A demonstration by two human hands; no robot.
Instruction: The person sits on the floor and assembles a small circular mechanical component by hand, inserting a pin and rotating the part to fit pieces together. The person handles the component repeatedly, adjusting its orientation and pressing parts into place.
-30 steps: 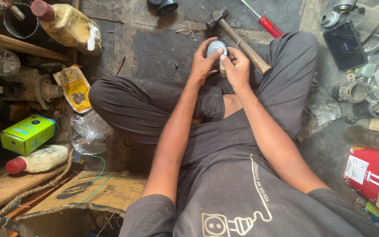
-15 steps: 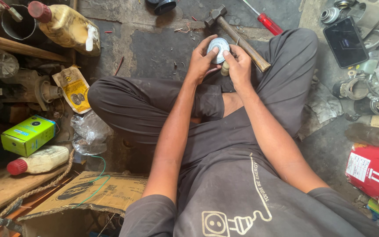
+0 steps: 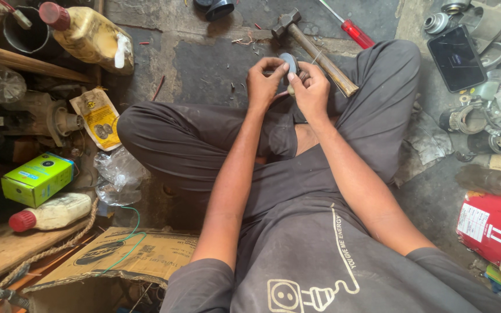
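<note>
I sit cross-legged on a concrete floor. My left hand [image 3: 264,84] and my right hand [image 3: 310,90] meet in front of my knees, and both grip a small round grey-blue part [image 3: 289,62] held edge-on between the fingertips. Much of the part is hidden by my fingers. A wooden-handled hammer [image 3: 315,51] lies on the floor just beyond my right hand, its handle resting by my right knee. A red-handled screwdriver [image 3: 353,31] lies past the hammer.
A black phone [image 3: 457,58] and several metal fittings [image 3: 478,122] lie at the right. At the left are a yellowish bottle [image 3: 87,36], a green box [image 3: 37,178], a red-capped bottle [image 3: 51,213], a plastic bag [image 3: 118,175] and a cardboard box [image 3: 127,258].
The round part has turned from face-on to edge-on between my fingers. Both hands stay in the same place in front of my knees.
</note>
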